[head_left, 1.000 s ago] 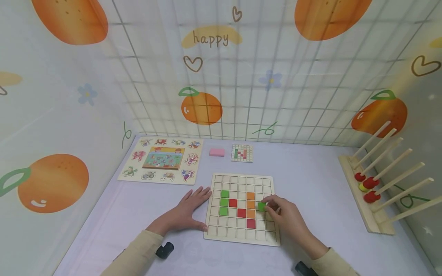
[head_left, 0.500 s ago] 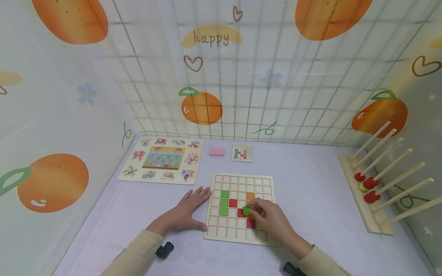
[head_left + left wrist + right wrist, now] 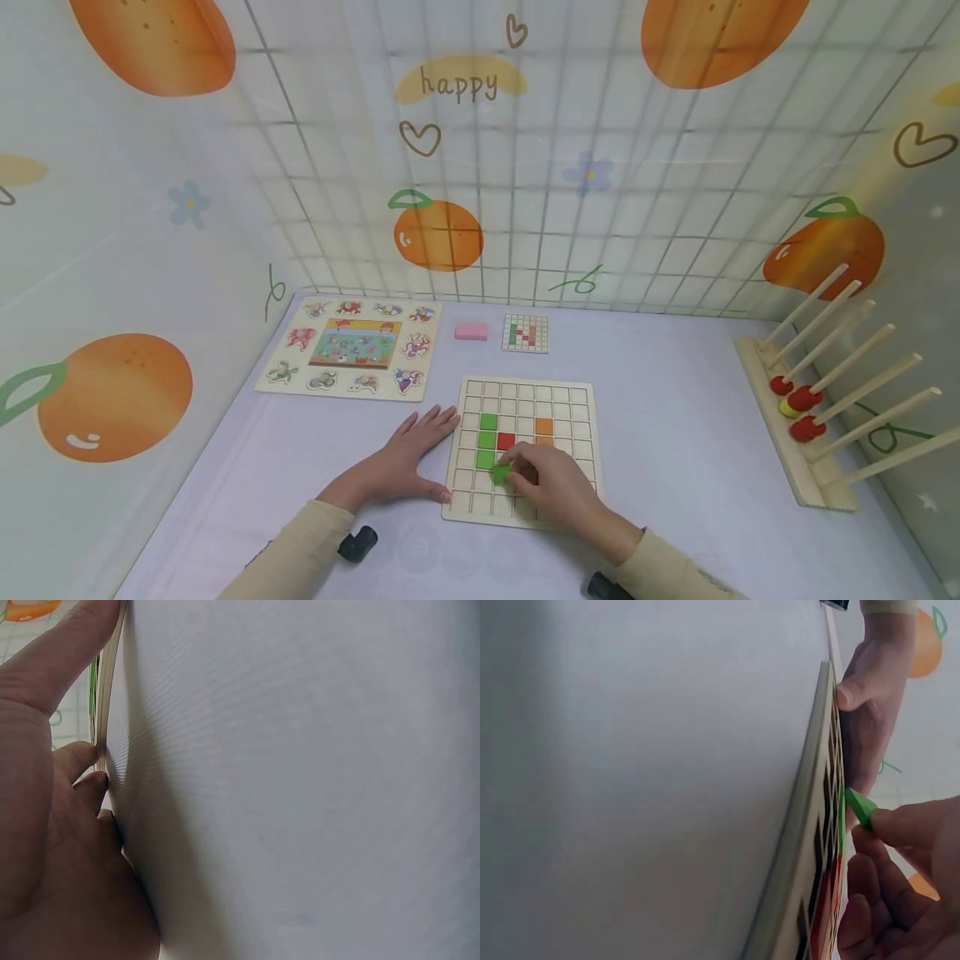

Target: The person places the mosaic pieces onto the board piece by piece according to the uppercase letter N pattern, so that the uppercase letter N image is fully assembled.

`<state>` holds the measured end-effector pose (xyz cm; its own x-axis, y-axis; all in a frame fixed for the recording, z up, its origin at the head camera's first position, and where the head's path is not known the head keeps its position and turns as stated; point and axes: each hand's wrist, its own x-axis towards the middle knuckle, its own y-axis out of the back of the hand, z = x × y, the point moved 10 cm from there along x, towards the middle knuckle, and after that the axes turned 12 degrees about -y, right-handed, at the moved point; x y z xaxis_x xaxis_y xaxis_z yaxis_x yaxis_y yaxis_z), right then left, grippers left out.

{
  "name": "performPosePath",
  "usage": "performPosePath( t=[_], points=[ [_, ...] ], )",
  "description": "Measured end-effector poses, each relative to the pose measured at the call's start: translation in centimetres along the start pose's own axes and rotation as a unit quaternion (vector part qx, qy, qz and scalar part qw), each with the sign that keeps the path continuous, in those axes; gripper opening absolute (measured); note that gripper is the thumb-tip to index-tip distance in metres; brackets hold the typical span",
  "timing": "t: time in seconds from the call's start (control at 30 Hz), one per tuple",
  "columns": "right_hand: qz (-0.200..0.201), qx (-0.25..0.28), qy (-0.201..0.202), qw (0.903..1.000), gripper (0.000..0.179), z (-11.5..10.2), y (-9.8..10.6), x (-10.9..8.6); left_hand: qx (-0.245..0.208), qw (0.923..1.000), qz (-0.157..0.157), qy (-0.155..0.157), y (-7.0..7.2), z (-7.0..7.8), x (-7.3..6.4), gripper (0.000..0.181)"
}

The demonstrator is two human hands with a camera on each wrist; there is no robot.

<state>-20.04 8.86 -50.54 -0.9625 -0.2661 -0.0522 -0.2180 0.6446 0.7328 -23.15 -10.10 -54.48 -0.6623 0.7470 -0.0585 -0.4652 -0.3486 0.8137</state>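
My right hand point(image 3: 551, 485) pinches a small green square tile point(image 3: 500, 475) between thumb and fingertips, low over the wooden grid board point(image 3: 468, 508), just below the column of green tiles point(image 3: 486, 440). In the right wrist view the green tile point(image 3: 860, 806) is tilted, one corner right at the board's face. My left hand point(image 3: 408, 458) lies spread on the table, its fingertips and thumb at the board's left edge. A red tile point(image 3: 506, 442) and an orange tile point(image 3: 543, 426) sit in the grid; other tiles are hidden behind the right hand.
Behind the board lie a small pattern card point(image 3: 526, 333) and a pink block point(image 3: 471, 332). A sea-animal puzzle board point(image 3: 300, 367) is at the back left. At the right stands a wooden peg rack point(image 3: 825, 483) with red and yellow beads on tilted-looking pegs.
My right hand has carried the green tile leftward and slightly toward me, from the board's right side across the orange and red tiles to below the green column. The left hand stays put.
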Motion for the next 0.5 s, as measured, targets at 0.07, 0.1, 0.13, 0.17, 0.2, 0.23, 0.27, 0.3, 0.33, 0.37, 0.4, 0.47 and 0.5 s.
performPosePath(
  t=[0.07, 0.1, 0.13, 0.17, 0.2, 0.23, 0.27, 0.3, 0.33, 0.37, 0.4, 0.47, 0.5],
  points=[
    [-0.006, -0.005, 0.007, 0.9999, 0.014, -0.4, -0.5, 0.1, 0.0, 1.0, 0.001, 0.0, 0.0, 0.0, 0.0, 0.117],
    [-0.009, -0.007, 0.008, 0.9999, 0.013, -0.5, -0.7, 0.2, 0.0, 1.0, 0.001, 0.0, 0.0, 0.0, 0.0, 0.117],
    [-0.012, -0.008, 0.009, 0.9999, 0.013, -0.7, -0.9, 0.3, 0.0, 1.0, 0.001, 0.0, 0.1, 0.0, 0.0, 0.117],
    [-0.013, -0.011, 0.011, 0.9998, 0.013, -0.8, -1.1, 0.3, -0.001, 1.0, 0.002, -0.001, 0.1, 0.1, 0.0, 0.117],
    [-0.013, -0.013, 0.014, 0.9997, 0.013, -1.0, -1.3, 0.3, -0.001, 1.0, 0.003, -0.002, 0.1, 0.1, 0.0, 0.117],
    [-0.014, -0.016, 0.014, 0.9997, 0.013, -1.1, -1.4, 0.4, -0.001, 1.0, 0.004, -0.003, 0.1, 0.1, 0.0, 0.117],
    [-0.015, -0.019, 0.013, 0.9996, 0.012, -1.2, -1.6, 0.4, -0.001, 1.0, 0.006, -0.004, 0.2, 0.2, 0.0, 0.117],
    [-0.017, -0.019, 0.013, 0.9996, 0.012, -1.4, -1.7, 0.4, -0.002, 1.0, 0.007, -0.005, 0.2, 0.2, -0.1, 0.116],
    [-0.018, -0.02, 0.014, 0.9995, 0.011, -1.5, -1.9, 0.4, -0.002, 1.0, 0.008, -0.005, 0.2, 0.2, -0.1, 0.116],
    [-0.019, -0.023, 0.013, 0.9995, 0.011, -1.7, -2.0, 0.5, -0.002, 0.9999, 0.01, -0.006, 0.2, 0.2, -0.1, 0.116],
    [-0.019, -0.025, 0.015, 0.9994, 0.011, -1.8, -2.1, 0.5, -0.001, 0.9999, 0.01, -0.006, 0.2, 0.2, -0.1, 0.117],
    [-0.017, -0.031, 0.018, 0.9992, 0.012, -2.0, -2.3, 0.5, 0.001, 0.9999, 0.011, -0.006, 0.2, 0.2, -0.1, 0.117],
    [-0.017, -0.031, 0.021, 0.9991, 0.012, -2.2, -2.3, 0.5, 0.001, 0.9999, 0.011, -0.006, 0.2, 0.2, -0.1, 0.117]
  ],
)
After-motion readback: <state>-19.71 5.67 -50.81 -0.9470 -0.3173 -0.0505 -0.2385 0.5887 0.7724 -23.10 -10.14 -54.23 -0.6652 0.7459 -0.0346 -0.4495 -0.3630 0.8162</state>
